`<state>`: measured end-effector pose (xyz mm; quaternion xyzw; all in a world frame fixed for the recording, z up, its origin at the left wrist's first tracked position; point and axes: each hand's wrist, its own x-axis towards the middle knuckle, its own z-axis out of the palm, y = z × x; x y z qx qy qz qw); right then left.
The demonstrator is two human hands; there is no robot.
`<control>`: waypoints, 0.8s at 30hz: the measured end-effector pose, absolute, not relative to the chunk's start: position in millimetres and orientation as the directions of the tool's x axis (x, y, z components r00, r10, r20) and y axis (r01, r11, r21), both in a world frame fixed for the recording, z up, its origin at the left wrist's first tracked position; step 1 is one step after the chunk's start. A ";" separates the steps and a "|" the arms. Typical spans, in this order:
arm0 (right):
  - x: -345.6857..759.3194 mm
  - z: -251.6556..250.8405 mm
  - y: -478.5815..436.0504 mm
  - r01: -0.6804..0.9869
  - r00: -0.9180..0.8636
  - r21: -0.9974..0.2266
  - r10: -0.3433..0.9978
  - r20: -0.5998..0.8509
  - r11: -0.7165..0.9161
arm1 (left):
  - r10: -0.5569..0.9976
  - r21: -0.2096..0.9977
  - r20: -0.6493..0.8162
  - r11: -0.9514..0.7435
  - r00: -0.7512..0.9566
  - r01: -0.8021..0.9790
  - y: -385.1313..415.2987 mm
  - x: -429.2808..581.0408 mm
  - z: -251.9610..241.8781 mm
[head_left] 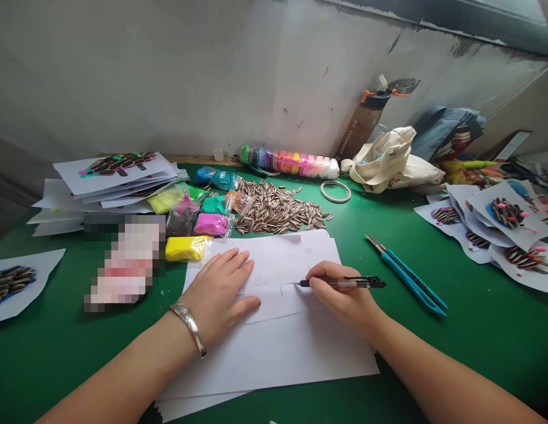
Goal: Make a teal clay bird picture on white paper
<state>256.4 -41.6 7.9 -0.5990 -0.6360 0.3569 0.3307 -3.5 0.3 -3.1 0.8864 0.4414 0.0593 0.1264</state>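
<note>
My right hand [344, 294] pinches a black pen [355, 282], its tip on a small piece of white paper [274, 306] that bears thin drawn lines. Larger white sheets [265, 365] lie stacked under that piece. My left hand [225, 282] rests flat with fingers spread on the paper's left side, a silver bangle on its wrist. Behind the sheets is a heap of striped sunflower seeds [274, 206]. Left of the seeds sit bagged lumps of coloured clay, among them a yellow one [185, 248] and a magenta one [212, 224].
A teal utility knife [410, 277] lies right of the sheets, blade out. Behind are a tape roll [335, 191], a row of coloured clay [291, 163], a bottle [364, 121] and a cloth bag [388, 162]. Seed pictures pile up left [119, 176] and right [507, 218].
</note>
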 end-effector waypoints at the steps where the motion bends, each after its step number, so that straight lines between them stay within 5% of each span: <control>1: 256.7 8.2 -41.4 0.534 -0.067 -0.845 0.998 -0.009 0.029 | 0.798 0.279 -0.009 -0.577 0.603 0.768 0.2 -3.7 -2.8; 24: 255.8 10.5 -40.6 0.524 -0.061 -0.851 0.998 -0.004 0.029 | 0.801 0.290 -0.017 -0.569 0.599 0.769 -0.2 -3.9 -1.2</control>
